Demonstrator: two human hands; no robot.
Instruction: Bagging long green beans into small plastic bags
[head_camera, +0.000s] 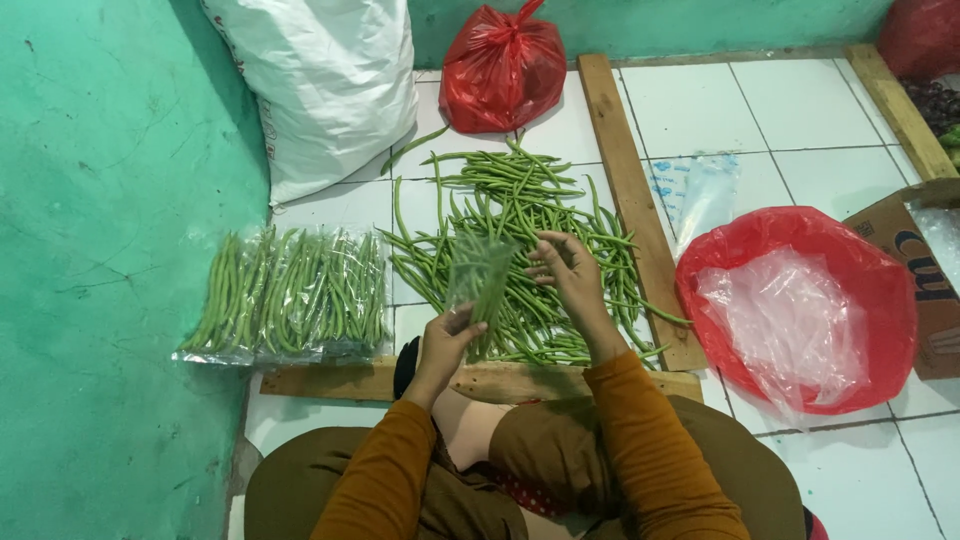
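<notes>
My left hand grips the lower end of a clear plastic bag that has a few green beans inside. My right hand hovers at the bag's open top, fingers apart, holding nothing that I can see. Under both hands a loose pile of long green beans spreads over the white tiled floor. To the left lie several filled clear bags of beans, side by side against the green wall.
A wooden frame borders the pile on the right and front. A red bag holding clear plastic bags sits at right beside a cardboard box. A tied red bag and a white sack stand behind.
</notes>
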